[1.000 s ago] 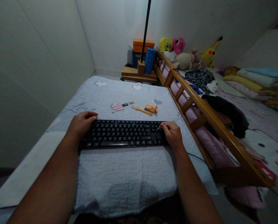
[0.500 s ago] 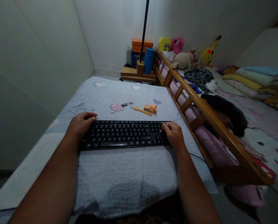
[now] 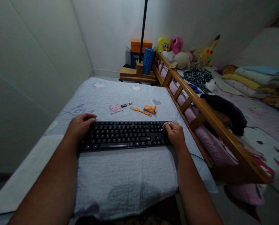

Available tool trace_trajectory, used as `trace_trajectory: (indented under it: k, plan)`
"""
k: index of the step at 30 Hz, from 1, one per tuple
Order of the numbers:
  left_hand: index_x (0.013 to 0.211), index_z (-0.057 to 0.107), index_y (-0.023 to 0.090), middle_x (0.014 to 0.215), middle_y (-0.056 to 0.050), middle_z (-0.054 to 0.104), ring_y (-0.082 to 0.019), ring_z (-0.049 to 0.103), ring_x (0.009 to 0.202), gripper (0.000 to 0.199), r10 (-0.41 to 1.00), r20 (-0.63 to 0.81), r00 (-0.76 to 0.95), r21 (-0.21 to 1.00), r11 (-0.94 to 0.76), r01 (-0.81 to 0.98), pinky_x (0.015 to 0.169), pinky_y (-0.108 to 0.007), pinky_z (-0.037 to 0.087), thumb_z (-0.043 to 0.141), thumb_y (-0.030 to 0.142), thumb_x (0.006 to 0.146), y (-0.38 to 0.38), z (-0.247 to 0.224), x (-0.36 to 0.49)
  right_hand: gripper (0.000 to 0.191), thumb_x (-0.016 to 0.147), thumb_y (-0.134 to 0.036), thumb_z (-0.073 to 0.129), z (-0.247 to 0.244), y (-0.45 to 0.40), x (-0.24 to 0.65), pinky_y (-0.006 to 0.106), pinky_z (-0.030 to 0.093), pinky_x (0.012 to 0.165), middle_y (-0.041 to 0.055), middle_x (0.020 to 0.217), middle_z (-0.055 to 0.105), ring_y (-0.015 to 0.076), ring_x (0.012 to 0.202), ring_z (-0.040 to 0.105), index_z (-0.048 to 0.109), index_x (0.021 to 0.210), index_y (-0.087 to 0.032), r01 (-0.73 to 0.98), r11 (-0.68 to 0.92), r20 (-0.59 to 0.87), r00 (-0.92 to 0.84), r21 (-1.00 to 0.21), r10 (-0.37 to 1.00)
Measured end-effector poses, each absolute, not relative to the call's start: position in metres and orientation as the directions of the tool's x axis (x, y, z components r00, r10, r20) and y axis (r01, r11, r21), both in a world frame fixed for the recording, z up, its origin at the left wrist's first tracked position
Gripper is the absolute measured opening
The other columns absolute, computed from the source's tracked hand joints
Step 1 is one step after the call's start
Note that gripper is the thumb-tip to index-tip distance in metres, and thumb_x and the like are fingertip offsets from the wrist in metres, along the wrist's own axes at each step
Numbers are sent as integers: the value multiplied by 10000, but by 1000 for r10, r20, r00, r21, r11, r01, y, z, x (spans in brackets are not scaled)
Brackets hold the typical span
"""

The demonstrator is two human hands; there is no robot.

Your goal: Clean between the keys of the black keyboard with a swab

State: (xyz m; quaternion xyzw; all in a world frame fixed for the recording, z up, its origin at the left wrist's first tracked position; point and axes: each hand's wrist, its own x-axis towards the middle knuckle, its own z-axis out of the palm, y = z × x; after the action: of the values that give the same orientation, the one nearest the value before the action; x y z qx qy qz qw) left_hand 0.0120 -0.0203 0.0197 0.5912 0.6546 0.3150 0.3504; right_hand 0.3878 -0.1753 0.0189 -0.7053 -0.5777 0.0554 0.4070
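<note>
A black keyboard (image 3: 123, 134) lies flat on a pale blue quilted cover, straight in front of me. My left hand (image 3: 82, 126) grips its left end, with the thumb along the far left corner. In my right hand (image 3: 174, 132), thumb and fingers pinch a cotton swab (image 3: 163, 128), its tip down at the keys near the right end. Beyond the keyboard lie a yellow brush (image 3: 141, 111), an orange soft bundle (image 3: 150, 109), a small tool with a black grip and metal prongs (image 3: 126, 105), and another thin swab-like stick (image 3: 116, 111).
A wooden rail (image 3: 191, 97) runs along the right side of the cover (image 3: 130, 175). Past it are clothes, folded bedding (image 3: 252, 78) and plush toys (image 3: 164, 44). A black pole (image 3: 143, 31) stands on a wooden base at the back, beside a blue roller (image 3: 148, 61). A cable (image 3: 198, 157) trails right.
The swab tip has shifted slightly over the keys at the right, with my right hand moving very little. My left hand stays on the keyboard. The view has turned slightly.
</note>
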Motion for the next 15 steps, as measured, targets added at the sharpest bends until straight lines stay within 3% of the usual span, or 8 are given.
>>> trace_trajectory:
  k: [15]
  plan:
    - [933,733,209,878,-11,696,-196,587,813,380,984,-140,-113,893,175,414,765,-297,422,719,388,598,-16,14,7,245,900,-332,556,16,-174,387,389,473,816,68,802,740,251,840,649,718,747,-230,773,46,446,316,-633,837]
